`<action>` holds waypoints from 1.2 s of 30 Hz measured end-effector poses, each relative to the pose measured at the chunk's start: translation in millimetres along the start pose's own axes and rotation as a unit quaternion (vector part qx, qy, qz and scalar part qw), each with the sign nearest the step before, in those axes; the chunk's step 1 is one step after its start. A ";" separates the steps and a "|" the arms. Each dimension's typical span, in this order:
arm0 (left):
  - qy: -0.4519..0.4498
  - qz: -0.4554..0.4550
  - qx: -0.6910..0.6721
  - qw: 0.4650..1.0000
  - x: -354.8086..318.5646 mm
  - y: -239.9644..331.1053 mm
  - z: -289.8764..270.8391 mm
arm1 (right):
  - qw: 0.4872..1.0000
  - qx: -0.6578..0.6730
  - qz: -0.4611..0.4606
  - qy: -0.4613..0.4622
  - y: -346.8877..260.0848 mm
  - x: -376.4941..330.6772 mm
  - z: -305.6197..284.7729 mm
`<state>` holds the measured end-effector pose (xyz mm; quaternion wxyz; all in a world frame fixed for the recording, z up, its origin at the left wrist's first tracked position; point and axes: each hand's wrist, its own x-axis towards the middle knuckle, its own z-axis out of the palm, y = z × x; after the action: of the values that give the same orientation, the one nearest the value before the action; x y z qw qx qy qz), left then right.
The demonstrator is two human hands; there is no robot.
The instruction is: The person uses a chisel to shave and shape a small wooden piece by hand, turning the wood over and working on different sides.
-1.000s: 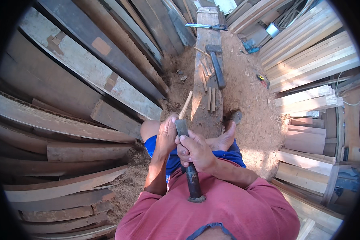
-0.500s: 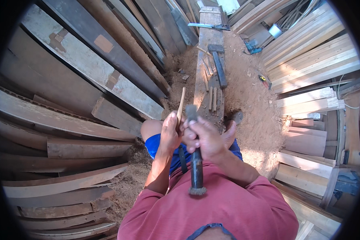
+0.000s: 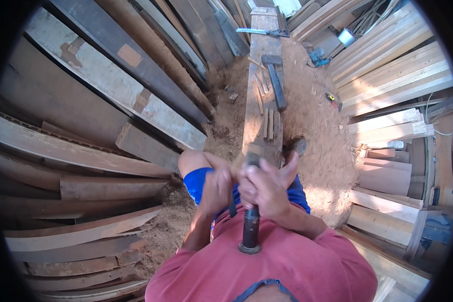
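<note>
My right hand [image 3: 267, 187] is closed around the dark handle of a chisel [image 3: 250, 229]. The handle's ringed butt rests near my chest, and its blade points away from me, smeared by motion. Close by on the left, my left hand [image 3: 217, 189] is curled shut and blurred. It grips a thin wooden stick [image 3: 239, 162], of which only a blurred tan part shows between the hands. Beyond the hands, several short wooden sticks [image 3: 268, 125] lie on a narrow plank bench [image 3: 259, 48].
A hammer [image 3: 275, 85] lies on the bench, with a handsaw [image 3: 261, 32] across its far end. Stacked dark boards [image 3: 80, 121] line the left, paler planks [image 3: 392, 65] the right. A blue power tool [image 3: 317, 58] sits on the sawdust-covered ground [image 3: 312, 126].
The stick in my left hand has gone from standing upright to mostly hidden. My left hand has lowered slightly; the chisel and right hand have shifted a little right and toward me.
</note>
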<state>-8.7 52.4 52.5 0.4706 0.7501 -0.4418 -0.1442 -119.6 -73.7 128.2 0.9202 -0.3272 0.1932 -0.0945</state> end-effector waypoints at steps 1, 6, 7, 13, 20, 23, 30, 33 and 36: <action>0.003 0.055 -0.089 0.995 -13.6 3.9 9.6 | 0.999 -0.009 -0.031 -0.016 -6.3 -10.7 -2.0; 0.043 -0.308 -0.348 0.884 -55.3 -33.5 30.2 | 0.997 -0.044 -0.065 0.006 -18.5 -6.4 -14.6; 0.047 -0.280 -0.437 0.854 -38.6 -29.7 26.5 | 0.999 0.001 -0.026 0.033 -12.5 2.2 -18.6; 0.097 -0.233 -0.480 0.840 46.3 -3.2 16.8 | 0.994 0.076 0.076 -0.022 15.9 30.9 -3.4; 0.052 -0.190 -0.332 0.923 46.7 -0.7 5.5 | 0.990 0.037 0.123 -0.052 23.3 19.4 -0.4; 0.054 -0.117 -0.242 0.962 39.0 12.9 0.2 | 0.996 -0.006 0.090 -0.024 17.7 12.2 3.0; 0.039 -0.340 -0.538 0.770 -50.9 -32.3 23.1 | 0.986 -0.126 -0.107 0.014 -27.4 -7.7 -14.5; 0.021 -0.325 -0.607 0.725 -24.8 -15.5 19.6 | 0.970 -0.205 -0.112 0.067 -20.7 33.2 -47.5; -0.056 -0.298 -0.655 0.692 -3.8 -3.0 18.3 | 0.959 -0.265 -0.099 0.028 -16.2 46.1 -40.9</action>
<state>-20.9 45.3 39.8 0.7491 0.3346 -0.0140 -0.5716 -95.6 -123.1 95.9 0.7809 -0.5740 0.2033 -0.1392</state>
